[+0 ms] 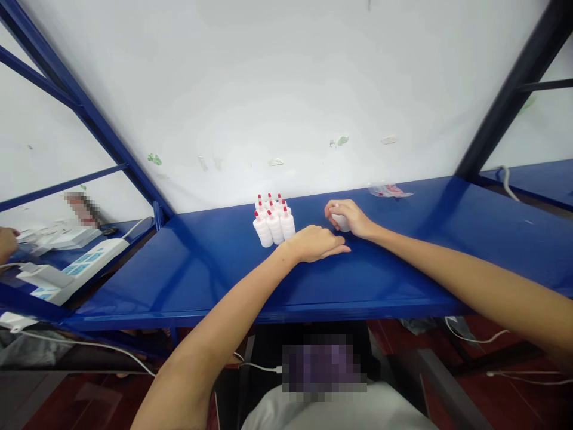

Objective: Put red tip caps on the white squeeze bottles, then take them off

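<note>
Several white squeeze bottles (274,228) with red tips stand upright in a tight cluster on the blue table (215,269). My left hand (317,243) lies just to the right of and in front of them, palm down, its fingers stretched out to the right and nothing visible in it. Farther right, my right hand (354,217) is wrapped round a white bottle (341,222), low over the tabletop. Fingers hide part of that bottle, and no red tip shows on it.
Near the wall at the back right lies a clear plastic bag (390,190) with red pieces inside. A white power strip (85,266) is on the left, where another person's hand (7,243) shows at the edge. Blue frame posts (105,134) flank the table.
</note>
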The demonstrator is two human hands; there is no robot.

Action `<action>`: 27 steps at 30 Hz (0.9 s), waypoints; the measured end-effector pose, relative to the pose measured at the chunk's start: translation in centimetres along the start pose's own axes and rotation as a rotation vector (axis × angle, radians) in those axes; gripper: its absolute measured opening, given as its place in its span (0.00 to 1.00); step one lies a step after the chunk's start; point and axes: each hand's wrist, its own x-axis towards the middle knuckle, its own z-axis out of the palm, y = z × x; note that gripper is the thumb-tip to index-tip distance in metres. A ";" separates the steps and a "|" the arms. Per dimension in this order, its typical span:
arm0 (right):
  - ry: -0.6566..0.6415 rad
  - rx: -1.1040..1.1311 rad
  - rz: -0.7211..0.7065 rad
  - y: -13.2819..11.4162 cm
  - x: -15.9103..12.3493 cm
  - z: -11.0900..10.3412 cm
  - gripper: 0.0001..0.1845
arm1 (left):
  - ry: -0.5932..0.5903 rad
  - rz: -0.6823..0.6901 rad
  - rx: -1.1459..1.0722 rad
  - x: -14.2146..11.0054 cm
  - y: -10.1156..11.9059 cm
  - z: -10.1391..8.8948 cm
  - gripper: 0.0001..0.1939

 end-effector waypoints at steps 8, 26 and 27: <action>-0.258 -0.173 0.025 -0.8 -0.5 -0.1 0.21 | 0.227 -0.014 0.045 -3.4 0.5 0.0 0.27; -0.578 -0.582 -0.231 -4.6 -1.7 8.1 0.24 | 0.517 -0.175 0.116 -10.7 1.0 -0.4 0.18; -0.583 -0.635 -0.230 -4.6 -1.5 8.1 0.22 | 0.496 -0.182 0.101 -10.8 1.0 -0.4 0.18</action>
